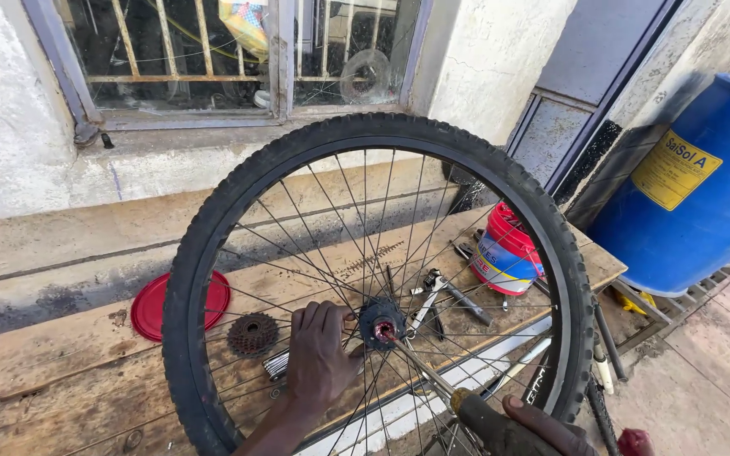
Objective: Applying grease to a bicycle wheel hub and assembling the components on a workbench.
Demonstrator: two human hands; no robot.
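On the long wooden bench (61, 371) that runs along the grey wall under a barred window (213, 51), a bicycle wheel (213, 211) stands upright on its black tyre, filling the middle of the view, its spokes fanning out from the hub (381, 323) near the bottom centre. To the far right a big blue drum (703, 194) with a yellow label leans by the doorway. Behind the spokes, on the right of the bench, sits a small red, white and blue bucket (504, 253), and on the left a flat red lid (149, 308) lies just beside the tyre. The left hand (318, 359) reaches through the spokes from below, fingers curled and pressed against the left side of the hub. The right hand (542, 426), at the near edge, is wrapped around the dark handle of a screwdriver (433, 380), whose shaft slants up to the hub's centre. A rusty sprocket cluster (253, 334) lies left of the hand, loose metal tools (445, 295) right of the hub.
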